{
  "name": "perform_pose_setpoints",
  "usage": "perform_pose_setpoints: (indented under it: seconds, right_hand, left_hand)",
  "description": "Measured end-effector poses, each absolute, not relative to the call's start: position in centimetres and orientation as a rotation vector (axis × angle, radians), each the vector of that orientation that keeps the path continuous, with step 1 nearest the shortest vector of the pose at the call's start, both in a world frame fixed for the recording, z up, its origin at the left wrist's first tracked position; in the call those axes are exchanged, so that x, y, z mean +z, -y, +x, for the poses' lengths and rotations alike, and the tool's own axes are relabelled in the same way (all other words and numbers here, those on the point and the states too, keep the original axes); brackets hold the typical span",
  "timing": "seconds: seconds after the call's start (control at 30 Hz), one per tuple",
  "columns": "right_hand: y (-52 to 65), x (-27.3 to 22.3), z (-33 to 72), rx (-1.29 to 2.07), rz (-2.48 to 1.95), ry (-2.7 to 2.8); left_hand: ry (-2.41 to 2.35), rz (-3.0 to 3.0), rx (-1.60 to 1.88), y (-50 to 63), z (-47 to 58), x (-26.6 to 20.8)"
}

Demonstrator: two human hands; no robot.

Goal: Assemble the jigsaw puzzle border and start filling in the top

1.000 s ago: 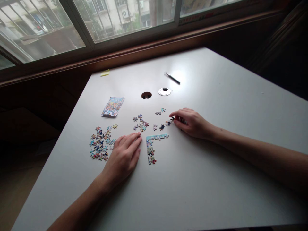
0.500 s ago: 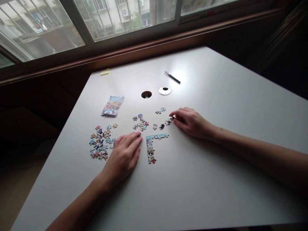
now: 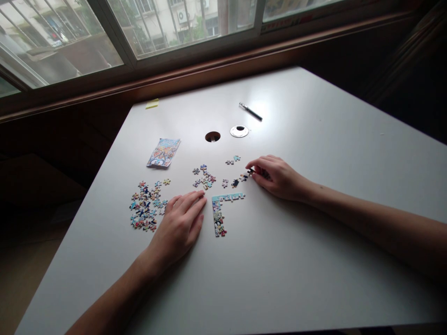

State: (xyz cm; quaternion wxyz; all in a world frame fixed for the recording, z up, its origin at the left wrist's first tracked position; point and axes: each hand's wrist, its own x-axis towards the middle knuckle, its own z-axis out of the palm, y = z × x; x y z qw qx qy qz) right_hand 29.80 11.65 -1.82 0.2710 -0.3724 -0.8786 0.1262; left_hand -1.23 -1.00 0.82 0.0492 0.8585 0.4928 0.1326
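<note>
While left hand [image 3: 182,219] rests, right hand [image 3: 275,177] pinching, seemingly, dark piece [image 3: 250,171]

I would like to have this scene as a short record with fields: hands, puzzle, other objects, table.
Left hand: left hand palm down, between the loose pile and the joined section; anything under its fingertips is hidden
Right hand: right hand with thumb and forefinger at a dark piece; firmness of grip unclear
Joined section: joined section, an L-shaped corner
Other pieces: small cluster beyond the left fingertips
Other objects: colourful printed sheet, pen
Table: white table with round hole
</note>
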Motion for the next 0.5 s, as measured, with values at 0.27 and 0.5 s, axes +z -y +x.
perform_pose_setpoints:
  seconds: [0.27,0.5]
  right_hand:
    - [-11.51,-1.67,29.74,0.348,-1.010,2.368]
    - [-11.53,-1.70,29.77,0.352,-1.015,2.368]
  left_hand:
    - [-1.500,2.602,0.418,0.98,-1.27,0.80]
    - [-1.510,2.601,0.398,1.03,-1.17,0.94]
